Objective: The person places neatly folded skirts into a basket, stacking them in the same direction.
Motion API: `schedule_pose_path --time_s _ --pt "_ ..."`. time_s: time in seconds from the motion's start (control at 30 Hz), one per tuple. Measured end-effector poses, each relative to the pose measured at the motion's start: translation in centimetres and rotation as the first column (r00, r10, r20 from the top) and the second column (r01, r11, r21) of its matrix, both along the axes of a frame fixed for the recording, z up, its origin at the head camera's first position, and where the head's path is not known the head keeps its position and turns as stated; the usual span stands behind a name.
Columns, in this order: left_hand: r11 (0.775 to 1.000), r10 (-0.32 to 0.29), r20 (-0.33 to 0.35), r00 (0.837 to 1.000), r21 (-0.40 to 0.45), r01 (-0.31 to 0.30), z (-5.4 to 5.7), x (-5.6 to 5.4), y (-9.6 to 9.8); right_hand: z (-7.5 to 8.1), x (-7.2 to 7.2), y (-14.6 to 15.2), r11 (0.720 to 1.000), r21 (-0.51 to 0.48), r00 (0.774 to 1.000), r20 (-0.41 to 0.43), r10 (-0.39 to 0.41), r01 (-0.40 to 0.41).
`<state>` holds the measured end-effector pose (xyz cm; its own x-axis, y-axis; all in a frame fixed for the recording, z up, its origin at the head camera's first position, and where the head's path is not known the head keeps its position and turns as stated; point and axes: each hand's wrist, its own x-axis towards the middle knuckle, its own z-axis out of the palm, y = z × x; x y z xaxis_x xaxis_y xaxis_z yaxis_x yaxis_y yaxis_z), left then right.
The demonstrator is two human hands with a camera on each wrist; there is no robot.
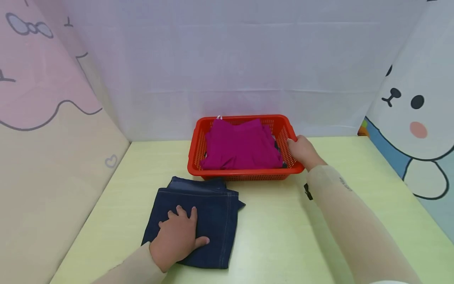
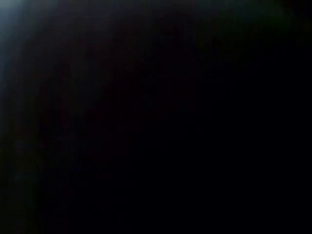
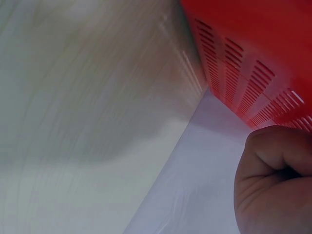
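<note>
My left hand lies with spread fingers on a folded pair of dark blue jeans at the front left of the table. With its fingers curled over the rim, my right hand grips the right end of a red plastic basket. Folded magenta clothing fills most of the basket, with darker patterned cloth peeking out beneath it. In the right wrist view the slotted basket wall stands beside the curled hand. The left wrist view is almost wholly black.
The pale yellow table ends at a white cloth backdrop behind the basket. Cartoon-printed panels flank it on both sides. A small black item shows beside the right sleeve.
</note>
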<state>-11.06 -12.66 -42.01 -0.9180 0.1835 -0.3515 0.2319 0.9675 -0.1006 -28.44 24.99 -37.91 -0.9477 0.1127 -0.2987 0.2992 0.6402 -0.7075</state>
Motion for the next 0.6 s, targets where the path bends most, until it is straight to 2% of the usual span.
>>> schedule_pose_path --time_s 0.27,0.6 --pt "0.999 0.000 0.020 1.000 -0.040 0.001 -0.7 -0.1 4.3 -0.1 0.0 -0.2 1.000 0.016 1.000 -0.012 0.008 -0.008" --pt "0.997 0.073 0.049 0.996 -0.040 -0.072 -0.9 0.8 8.6 -0.1 0.1 -0.2 1.000 0.025 1.000 0.001 0.009 -0.009"
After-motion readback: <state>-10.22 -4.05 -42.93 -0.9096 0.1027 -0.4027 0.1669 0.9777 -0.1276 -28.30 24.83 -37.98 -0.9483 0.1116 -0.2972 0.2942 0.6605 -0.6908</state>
